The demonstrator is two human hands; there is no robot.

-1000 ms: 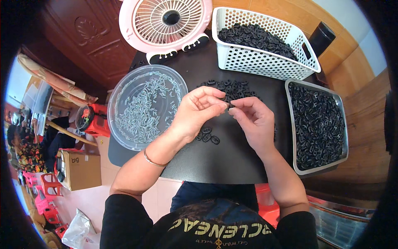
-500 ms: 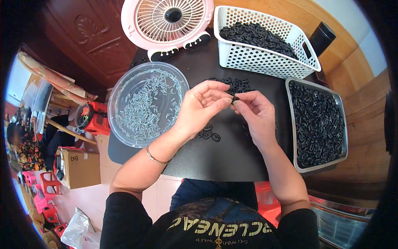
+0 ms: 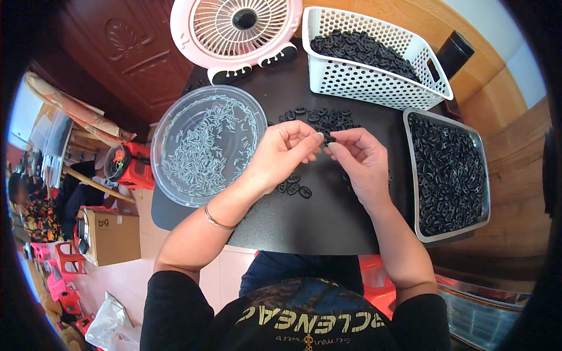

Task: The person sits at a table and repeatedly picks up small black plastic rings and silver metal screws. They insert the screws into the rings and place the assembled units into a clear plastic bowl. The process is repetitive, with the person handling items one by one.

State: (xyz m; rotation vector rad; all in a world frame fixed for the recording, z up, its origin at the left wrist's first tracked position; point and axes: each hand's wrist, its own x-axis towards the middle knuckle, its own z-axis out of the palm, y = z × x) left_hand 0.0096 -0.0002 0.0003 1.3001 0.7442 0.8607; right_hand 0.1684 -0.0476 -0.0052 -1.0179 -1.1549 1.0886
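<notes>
Both hands meet over the tabletop's (image 3: 328, 222) middle: left hand (image 3: 285, 153) and right hand (image 3: 358, 159), each grip narrow, pinch one small black ring (image 3: 326, 139), just above the loose rings (image 3: 319, 118).

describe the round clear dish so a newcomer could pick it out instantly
Start at the black tabletop and look to its left edge, below the pink fan. The round clear dish sits there beside the left hand. It alone is transparent and holds small pale pieces; the other containers hold black parts.
</notes>
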